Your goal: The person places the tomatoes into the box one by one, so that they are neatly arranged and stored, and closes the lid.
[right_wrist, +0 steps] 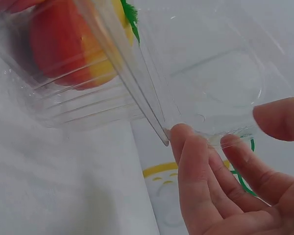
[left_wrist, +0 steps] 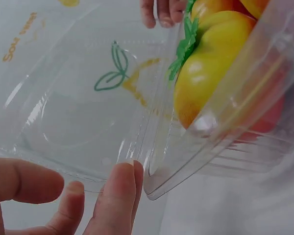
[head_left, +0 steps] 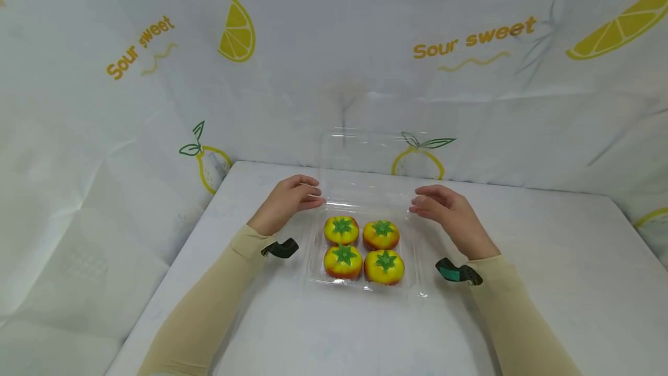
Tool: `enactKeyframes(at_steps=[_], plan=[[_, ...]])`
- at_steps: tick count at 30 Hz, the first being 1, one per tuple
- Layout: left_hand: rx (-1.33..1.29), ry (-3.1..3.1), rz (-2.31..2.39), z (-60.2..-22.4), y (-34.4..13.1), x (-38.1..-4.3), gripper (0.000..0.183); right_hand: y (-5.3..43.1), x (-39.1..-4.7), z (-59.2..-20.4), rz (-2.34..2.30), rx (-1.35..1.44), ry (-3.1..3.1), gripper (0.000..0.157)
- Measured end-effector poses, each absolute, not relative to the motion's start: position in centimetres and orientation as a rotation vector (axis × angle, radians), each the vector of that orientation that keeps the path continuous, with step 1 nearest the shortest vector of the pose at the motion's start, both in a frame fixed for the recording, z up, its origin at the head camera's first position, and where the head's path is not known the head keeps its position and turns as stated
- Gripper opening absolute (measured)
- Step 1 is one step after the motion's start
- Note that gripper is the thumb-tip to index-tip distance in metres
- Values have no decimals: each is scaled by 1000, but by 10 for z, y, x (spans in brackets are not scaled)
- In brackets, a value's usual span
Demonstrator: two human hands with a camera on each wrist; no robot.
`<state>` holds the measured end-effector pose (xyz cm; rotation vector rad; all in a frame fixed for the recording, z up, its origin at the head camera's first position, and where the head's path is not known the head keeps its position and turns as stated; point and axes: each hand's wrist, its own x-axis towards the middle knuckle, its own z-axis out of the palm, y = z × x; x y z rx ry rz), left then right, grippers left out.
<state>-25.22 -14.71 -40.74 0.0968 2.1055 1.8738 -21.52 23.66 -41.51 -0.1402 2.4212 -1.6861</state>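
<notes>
A clear plastic clamshell box [head_left: 416,266] lies on the white table with its transparent lid [head_left: 360,181] raised at the back. Inside the base sit several yellow-and-red toy persimmons [head_left: 384,267] with green leafy tops. At the lid's left side, near the hinge, my left hand [head_left: 290,202] has its fingers bent slightly and its thumb apart; in the left wrist view its fingertips [left_wrist: 120,181] touch the lid's edge. My right hand [head_left: 450,214] mirrors it, the fingertips [right_wrist: 181,132] touching the right edge by the hinge, thumb apart from them.
White cloth [head_left: 334,62] printed with lemons and lettering hangs behind and to the left of the table [head_left: 323,329]. A dark strap-like wrist mount [head_left: 282,247] is on the left wrist, another mount [head_left: 459,273] on the right.
</notes>
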Motion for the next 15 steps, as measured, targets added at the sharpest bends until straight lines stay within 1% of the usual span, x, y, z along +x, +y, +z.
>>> enactKeyframes(at_steps=[6,9,15], plan=[[57,1974,1981,-406,-148,-256,59,235,-217,-415,-1799,-164,2377,72],[35,1929,2032,-404,-147,-256,64,236,-218,-416,-1802,-191,2384,75],[93,1891,2061,-401,-147,-253,57,237,-220,-417,-1837,-244,2344,77]])
